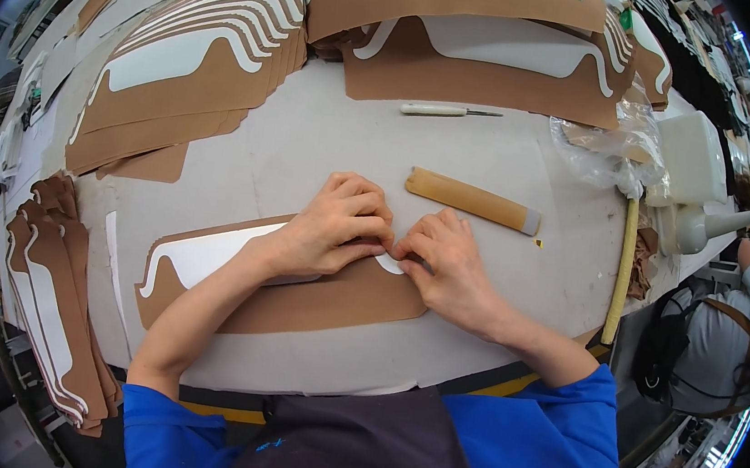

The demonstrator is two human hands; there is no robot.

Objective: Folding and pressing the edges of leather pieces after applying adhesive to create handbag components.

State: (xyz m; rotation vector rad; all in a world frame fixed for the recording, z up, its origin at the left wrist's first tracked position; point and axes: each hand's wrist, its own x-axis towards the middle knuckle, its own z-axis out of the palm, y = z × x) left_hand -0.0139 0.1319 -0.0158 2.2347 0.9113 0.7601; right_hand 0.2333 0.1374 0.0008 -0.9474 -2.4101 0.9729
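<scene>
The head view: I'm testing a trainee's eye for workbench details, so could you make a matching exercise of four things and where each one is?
Things:
1. Brown piece with white shape
2. White-handled thin tool
3. Tan flat bar
4. Yellow tube

Places:
A. Beside the far brown stack
B. Furthest right of the four
C. Under the left hand and right hand
D. Just beyond the right hand

Right pairs: 1-C, 2-A, 3-D, 4-B

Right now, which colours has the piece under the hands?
The piece is brown and white, best seen in head view.
</scene>
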